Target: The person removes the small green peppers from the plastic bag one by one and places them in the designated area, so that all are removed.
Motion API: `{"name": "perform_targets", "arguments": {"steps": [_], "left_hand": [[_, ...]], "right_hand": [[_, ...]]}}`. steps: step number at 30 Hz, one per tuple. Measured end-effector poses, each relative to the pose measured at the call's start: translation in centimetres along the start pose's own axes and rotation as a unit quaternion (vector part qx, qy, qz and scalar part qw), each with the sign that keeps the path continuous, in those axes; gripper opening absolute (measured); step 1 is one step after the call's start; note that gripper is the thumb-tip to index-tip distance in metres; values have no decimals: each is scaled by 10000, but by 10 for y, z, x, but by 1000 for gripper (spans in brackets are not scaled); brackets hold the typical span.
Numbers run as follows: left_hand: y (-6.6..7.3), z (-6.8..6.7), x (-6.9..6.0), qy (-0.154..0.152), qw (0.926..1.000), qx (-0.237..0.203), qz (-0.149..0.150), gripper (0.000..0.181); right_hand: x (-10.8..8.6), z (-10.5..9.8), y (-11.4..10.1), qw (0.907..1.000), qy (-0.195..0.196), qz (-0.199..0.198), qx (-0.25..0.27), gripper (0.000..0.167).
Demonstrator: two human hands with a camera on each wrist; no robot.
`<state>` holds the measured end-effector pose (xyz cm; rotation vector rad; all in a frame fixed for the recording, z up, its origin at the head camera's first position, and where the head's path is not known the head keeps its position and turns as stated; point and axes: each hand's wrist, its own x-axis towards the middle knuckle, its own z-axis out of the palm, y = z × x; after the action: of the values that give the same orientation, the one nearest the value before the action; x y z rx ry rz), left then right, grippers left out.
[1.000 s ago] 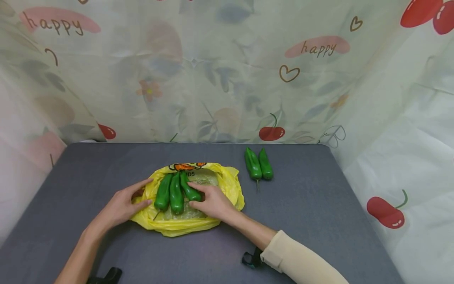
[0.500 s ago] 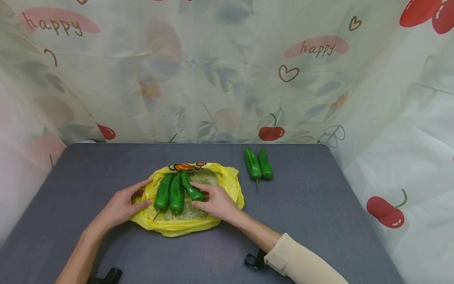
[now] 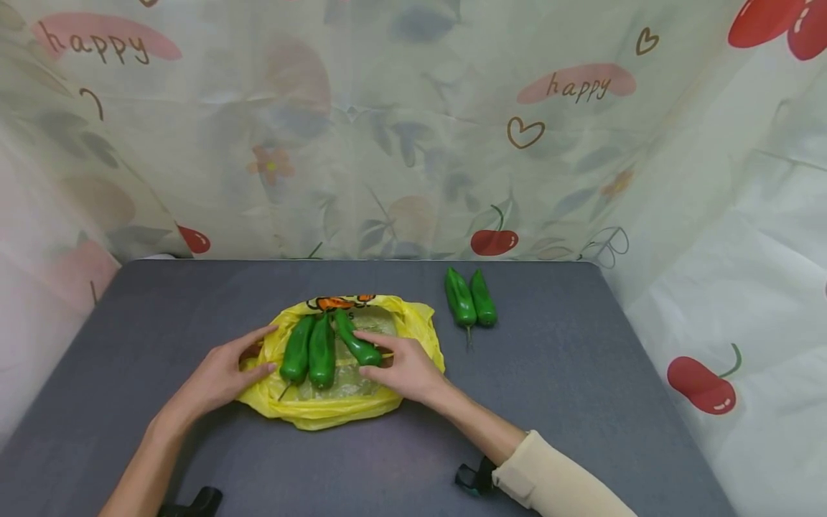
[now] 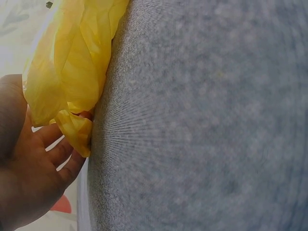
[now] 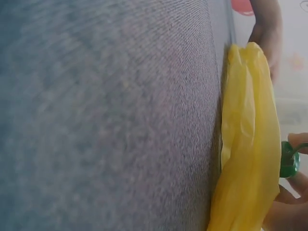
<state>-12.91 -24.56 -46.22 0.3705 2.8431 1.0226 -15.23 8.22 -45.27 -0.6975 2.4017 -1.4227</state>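
A yellow plastic bag (image 3: pixel 336 416) lies with its mouth spread wide. Two green chili peppers rest side by side in its left part, a left pepper (image 3: pixel 297 352) and a middle pepper (image 3: pixel 321 352). My right hand (image 3: pixel 410 366) pinches a third pepper (image 3: pixel 357 345) by its lower end, thumb below and fingers above. That pepper slants away from the other two; in the right wrist view, its stem end (image 5: pixel 288 163) shows past the bag wall. My left hand (image 3: pixel 222 370) holds the bag's left end, thumb and fingers curved around the yellow plastic (image 4: pixel 72 72).
Two more green peppers (image 3: pixel 461 298) lie on the dark grey table (image 3: pixel 549 380), behind and right of the bag. A patterned curtain (image 3: pixel 388 143) hangs at the table's back edge. Black straps with camera parts (image 3: pixel 474 477) sit at the wrists.
My right hand has shifted a little to the right with the third pepper, widening the gap to the middle one. My left hand has stayed at the bag's left end.
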Motion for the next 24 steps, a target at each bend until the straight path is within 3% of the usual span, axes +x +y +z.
{"name": "perform_targets", "arguments": {"steps": [24], "left_hand": [[-2, 1, 2, 4, 10000, 76, -31, 65]], "right_hand": [[-13, -21, 6, 9977, 447, -40, 500, 55]]}}
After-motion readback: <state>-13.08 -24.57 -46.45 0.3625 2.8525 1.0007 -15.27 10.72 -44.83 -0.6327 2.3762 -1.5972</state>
